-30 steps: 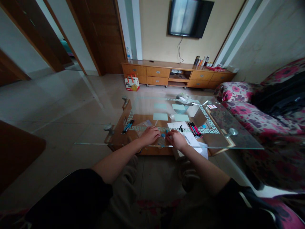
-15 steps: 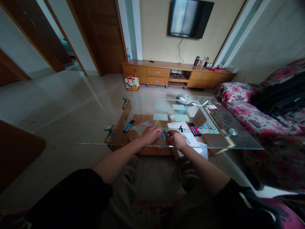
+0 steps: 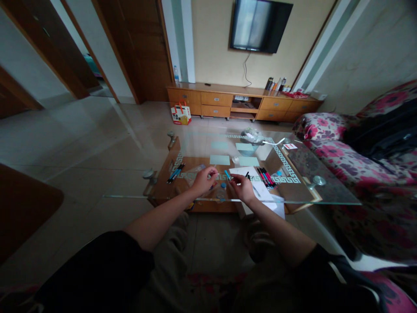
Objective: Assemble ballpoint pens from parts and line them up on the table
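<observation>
My right hand [image 3: 241, 188] is closed, thumb and fingers pinching a short bright-blue pen part [image 3: 227, 174] that points up and to the left. Opposite it, my left hand [image 3: 204, 181] is also closed, its fingertips pinched together around something small and pale that I cannot make out. Both hands are just above the glass coffee table [image 3: 202, 191], a small gap between them. A blue bottle cap [image 3: 223, 185] shows between the hands. White paper [image 3: 243, 172] with black pen pieces on it lies by my right hand.
Several red and black pens [image 3: 265, 177] lie right of the paper, and blue and black pens [image 3: 176, 173] are at the left. A plastic bag [image 3: 252, 135] sits at the table's far side. A flowered sofa [image 3: 329, 148] stands on the right.
Both hands have risen slightly off the tabletop. The left fingers have curled into a pinch, and the blue pen part in my right hand now tilts up into clearer view.
</observation>
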The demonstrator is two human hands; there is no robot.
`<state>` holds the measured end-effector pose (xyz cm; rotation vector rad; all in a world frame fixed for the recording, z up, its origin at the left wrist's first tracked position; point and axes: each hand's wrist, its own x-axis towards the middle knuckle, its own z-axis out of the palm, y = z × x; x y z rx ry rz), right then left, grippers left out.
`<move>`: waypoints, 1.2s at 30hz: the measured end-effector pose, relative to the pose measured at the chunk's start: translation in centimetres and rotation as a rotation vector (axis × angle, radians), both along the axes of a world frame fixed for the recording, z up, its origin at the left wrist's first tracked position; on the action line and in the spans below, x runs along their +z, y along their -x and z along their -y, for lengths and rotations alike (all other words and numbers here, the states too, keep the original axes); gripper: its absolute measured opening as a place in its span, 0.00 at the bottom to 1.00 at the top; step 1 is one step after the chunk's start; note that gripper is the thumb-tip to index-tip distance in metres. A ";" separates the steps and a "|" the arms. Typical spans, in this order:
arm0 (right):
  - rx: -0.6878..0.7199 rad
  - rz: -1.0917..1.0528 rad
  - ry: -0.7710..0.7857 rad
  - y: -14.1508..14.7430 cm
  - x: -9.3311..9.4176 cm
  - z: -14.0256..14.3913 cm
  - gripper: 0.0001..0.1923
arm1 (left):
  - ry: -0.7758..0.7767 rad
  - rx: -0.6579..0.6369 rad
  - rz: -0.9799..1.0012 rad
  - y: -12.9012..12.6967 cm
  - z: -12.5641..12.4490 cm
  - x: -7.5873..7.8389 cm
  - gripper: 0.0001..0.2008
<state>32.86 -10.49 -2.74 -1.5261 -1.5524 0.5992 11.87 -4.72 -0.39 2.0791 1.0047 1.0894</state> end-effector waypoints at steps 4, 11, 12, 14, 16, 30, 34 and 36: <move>-0.015 -0.356 0.105 0.3 -0.4 -0.6 0.19 | 0.005 -0.010 0.015 0.1 0.2 0.2 0.04; -0.040 -0.509 0.124 0.4 0.0 -0.4 0.21 | 0.015 -0.005 0.019 -0.3 0.0 -0.2 0.07; -0.032 -0.515 0.130 0.4 0.1 -0.3 0.21 | 0.011 -0.004 0.024 -0.3 0.0 -0.3 0.07; -0.018 -0.515 0.138 0.5 0.2 -0.2 0.20 | 0.009 -0.007 0.035 -0.3 -0.1 -0.6 0.07; 0.001 -0.496 0.145 0.6 0.4 -0.1 0.19 | 0.024 -0.011 0.050 -0.4 -0.2 -0.8 0.07; 0.231 -0.266 0.147 1.1 0.3 0.5 0.15 | 0.095 0.010 0.169 -0.5 -0.5 -0.7 0.07; 0.251 -0.230 0.152 1.1 0.2 0.6 0.15 | 0.106 0.005 0.183 -0.6 -0.6 -1.0 0.07; 0.266 -0.231 0.148 1.1 0.2 0.6 0.15 | 0.109 0.001 0.184 -0.6 -0.6 -1.1 0.07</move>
